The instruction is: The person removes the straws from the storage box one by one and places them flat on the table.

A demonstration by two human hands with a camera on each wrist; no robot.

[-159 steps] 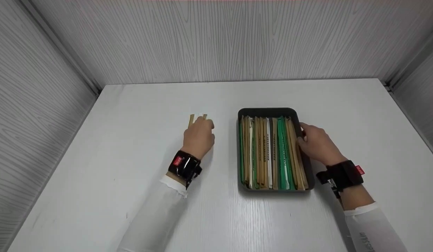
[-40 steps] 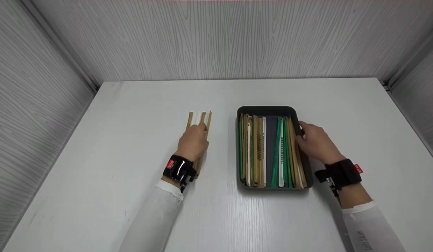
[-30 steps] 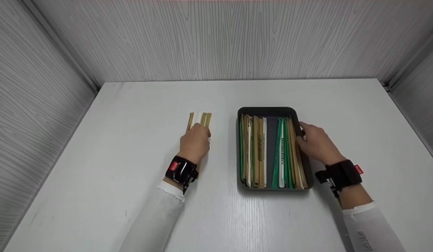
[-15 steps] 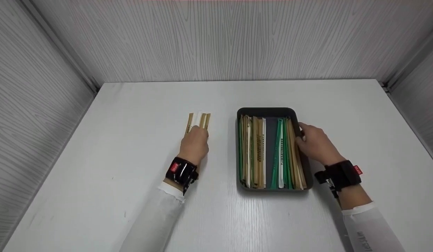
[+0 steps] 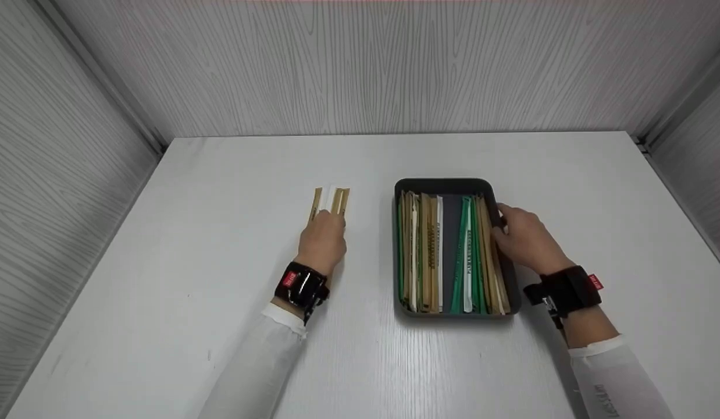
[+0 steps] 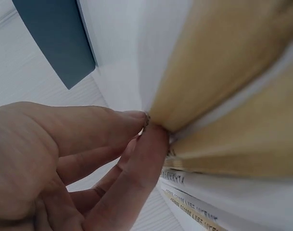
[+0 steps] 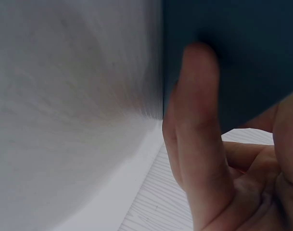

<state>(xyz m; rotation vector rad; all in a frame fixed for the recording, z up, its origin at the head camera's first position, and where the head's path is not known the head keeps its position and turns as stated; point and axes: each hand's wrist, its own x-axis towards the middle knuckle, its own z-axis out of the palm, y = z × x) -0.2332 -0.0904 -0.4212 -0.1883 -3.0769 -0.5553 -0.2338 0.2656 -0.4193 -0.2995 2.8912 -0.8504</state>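
Note:
My left hand (image 5: 323,241) pinches several slim paper-wrapped sticks (image 5: 342,201), tan and white, above the table left of the box. Their upper ends show beyond my knuckles. In the left wrist view, my thumb and a finger (image 6: 151,149) meet at the edge of a tan wrapper (image 6: 204,72). A dark box (image 5: 444,185) holds rows of tan, white and green wrapped sticks (image 5: 432,256), with a bare strip of its bottom right of the middle. My right hand (image 5: 528,238) rests against the box's right side; in the right wrist view, a straight finger (image 7: 199,96) touches the wall.
The white table (image 5: 360,372) lies under both hands. Grey wood-patterned panels (image 5: 360,70) stand at the back and on both sides. A corner of the box (image 6: 59,43) appears at the upper left in the left wrist view.
Some sticks have left the middle of the box since the earliest frame, baring its bottom. More now show in my left hand, drawn slightly together lately. The right hand stays on the box.

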